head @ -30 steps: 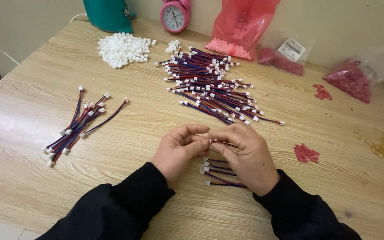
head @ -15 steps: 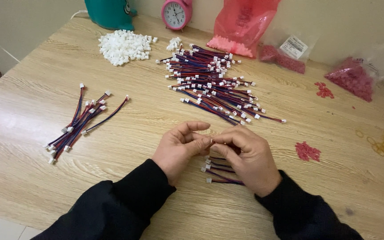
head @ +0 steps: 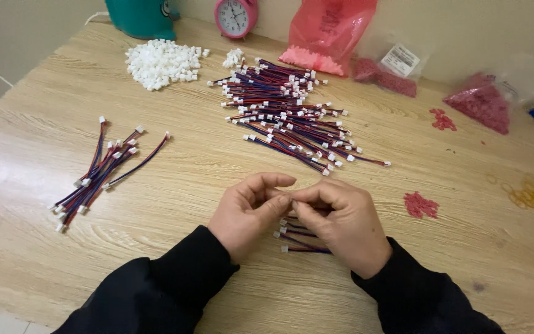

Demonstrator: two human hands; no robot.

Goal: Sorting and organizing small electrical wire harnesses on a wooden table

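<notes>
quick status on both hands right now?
Left hand: closed, fingertips pinching a small wire lead between both hands.
Right hand: closed, pinching the same wire lead, more leads lying under it.

Along the table's far edge leans a tall pink plastic bag (head: 332, 28), pale pink pieces settled at its bottom. Right beside it lies a clear bag of dark red bits (head: 385, 73) carrying a white rectangular label (head: 400, 60). Farther right, another clear bag (head: 486, 102) holds red pieces.
</notes>
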